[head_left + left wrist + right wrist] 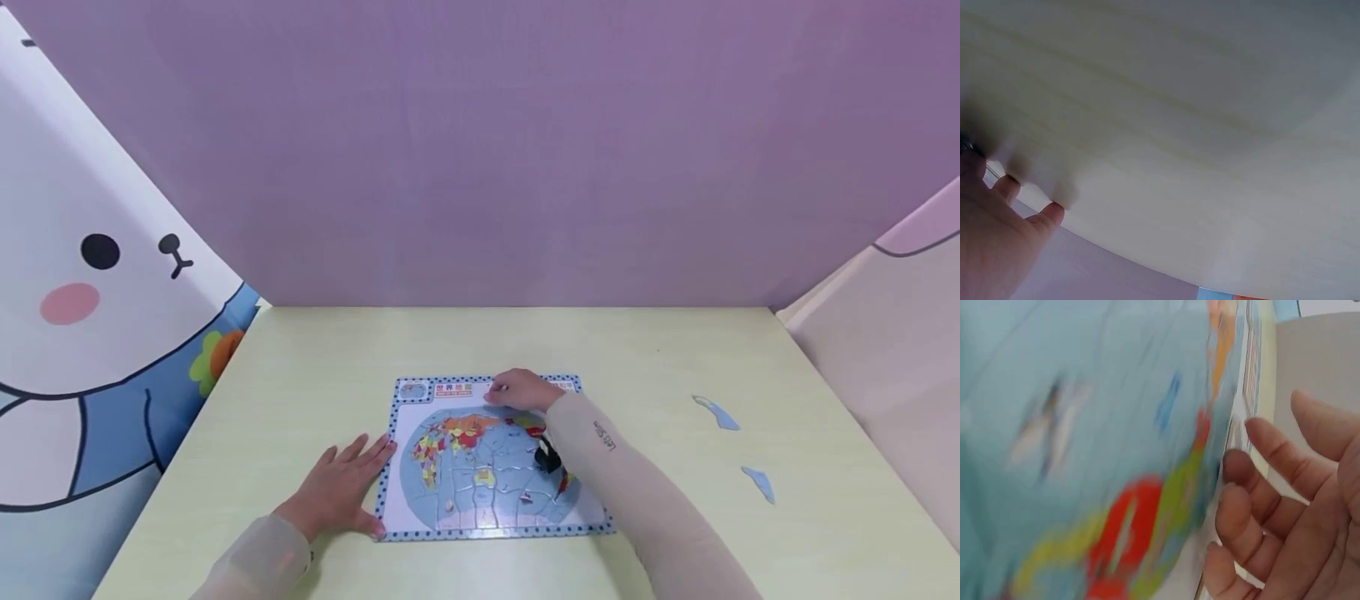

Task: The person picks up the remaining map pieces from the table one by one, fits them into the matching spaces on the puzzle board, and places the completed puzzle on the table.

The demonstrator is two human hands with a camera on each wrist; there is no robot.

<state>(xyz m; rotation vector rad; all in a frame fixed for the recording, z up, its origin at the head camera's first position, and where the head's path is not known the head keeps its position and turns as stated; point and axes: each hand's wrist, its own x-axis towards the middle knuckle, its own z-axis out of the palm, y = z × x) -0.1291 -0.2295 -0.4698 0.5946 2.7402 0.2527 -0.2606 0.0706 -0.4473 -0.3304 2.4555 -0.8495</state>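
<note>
A world map jigsaw puzzle (486,479) in a white tray with a dotted blue border lies flat on the table. At its left edge my left hand (341,487) rests with fingers spread, fingertips and thumb by the border; the left wrist view shows only part of this hand (997,231). My right hand (522,389) is over the upper border, its fingertips touching the board. In the right wrist view this hand (1291,506) has loosely bent fingers, with the thumb apart and no piece visible between them. The right forearm covers the map's right part.
Two loose blue puzzle pieces lie on the table to the right, the upper piece (718,413) and the lower piece (761,484). A purple backdrop (480,167) stands behind the pale table (315,350). Cartoon-printed cloth (112,350) hangs at the left.
</note>
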